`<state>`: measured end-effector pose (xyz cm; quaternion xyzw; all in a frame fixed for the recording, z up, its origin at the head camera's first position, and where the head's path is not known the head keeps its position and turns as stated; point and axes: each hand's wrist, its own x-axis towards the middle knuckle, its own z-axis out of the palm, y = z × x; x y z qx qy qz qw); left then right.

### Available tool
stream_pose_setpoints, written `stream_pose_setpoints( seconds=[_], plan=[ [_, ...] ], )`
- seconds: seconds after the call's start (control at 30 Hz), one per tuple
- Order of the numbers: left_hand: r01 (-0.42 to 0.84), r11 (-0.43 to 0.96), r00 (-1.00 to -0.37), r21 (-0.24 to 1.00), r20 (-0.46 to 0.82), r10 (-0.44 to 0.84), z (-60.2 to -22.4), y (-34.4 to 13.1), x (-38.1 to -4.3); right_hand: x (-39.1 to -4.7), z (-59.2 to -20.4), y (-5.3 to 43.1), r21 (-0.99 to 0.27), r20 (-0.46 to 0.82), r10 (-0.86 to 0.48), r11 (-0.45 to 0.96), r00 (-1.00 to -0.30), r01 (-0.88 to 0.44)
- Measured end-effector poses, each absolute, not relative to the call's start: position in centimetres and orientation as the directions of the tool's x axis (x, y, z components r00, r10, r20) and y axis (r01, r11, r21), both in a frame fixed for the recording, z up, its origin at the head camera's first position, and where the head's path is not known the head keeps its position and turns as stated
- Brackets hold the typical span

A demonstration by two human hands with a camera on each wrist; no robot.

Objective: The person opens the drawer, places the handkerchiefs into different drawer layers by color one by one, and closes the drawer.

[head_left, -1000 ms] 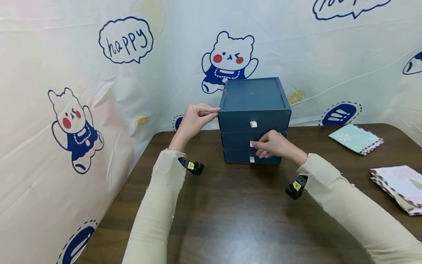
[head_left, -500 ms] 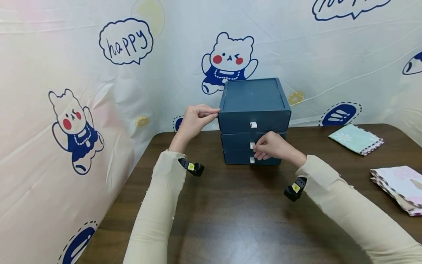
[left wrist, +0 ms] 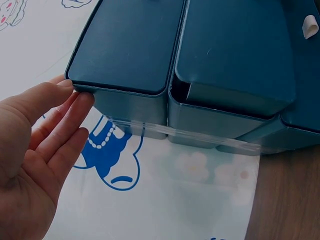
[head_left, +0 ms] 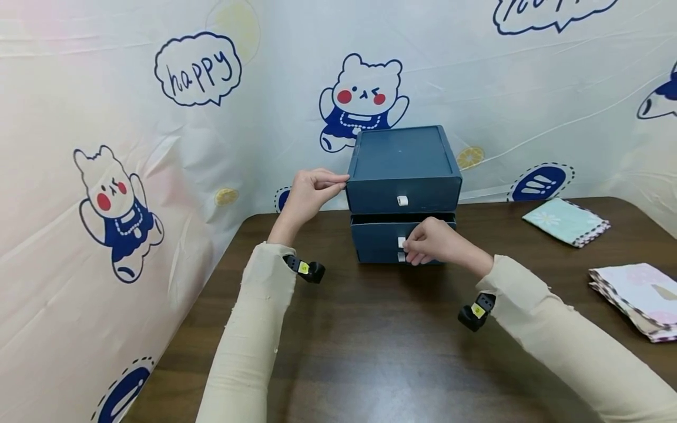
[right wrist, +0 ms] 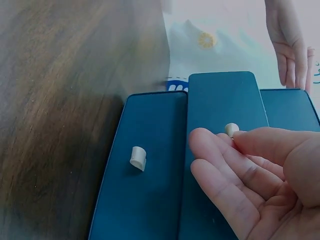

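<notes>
1. Head view: the brown tabletop [head_left: 370, 329] spreads beneath both your hands.
2. The blue drawer cabinet [head_left: 402, 153] stands just right of your left hand and behind your right.
3. Its middle drawer [head_left: 370, 238], partly open, sits at your right fingertips.
4. White folded cloths [head_left: 637, 291] lie well right of your right hand, the mint cloth [head_left: 566, 220] farther back.
5. Your left hand [head_left: 309, 197] pinches the cabinet's upper left corner.
6. Your right hand [head_left: 436, 241] pinches the middle drawer's white tab [head_left: 401, 242].

The backdrop [head_left: 280, 117] reads "happy" in a cloud bubble [head_left: 198, 69] and "!!!" in an oval [head_left: 540, 183].
</notes>
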<state>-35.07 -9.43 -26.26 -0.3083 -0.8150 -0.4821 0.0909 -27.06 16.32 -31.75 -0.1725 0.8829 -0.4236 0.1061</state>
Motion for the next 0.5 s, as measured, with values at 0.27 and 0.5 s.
stream_pose_setpoints(
  seconds=[0.27, 0.5],
  plan=[
    [0.6, 0.344, -0.788, 0.722, 0.46, 0.41, -26.2, -9.5, -35.1, -25.6, -31.1, 15.9, -0.75, -0.042, -0.431, 0.61, -0.901, -0.257],
    [0.594, 0.347, -0.793, 0.726, 0.454, 0.407, -26.2, -9.2, -35.0, -24.4, -31.1, 16.0, -0.747, -0.05, -0.457, 0.607, -0.888, -0.27]
  ],
)
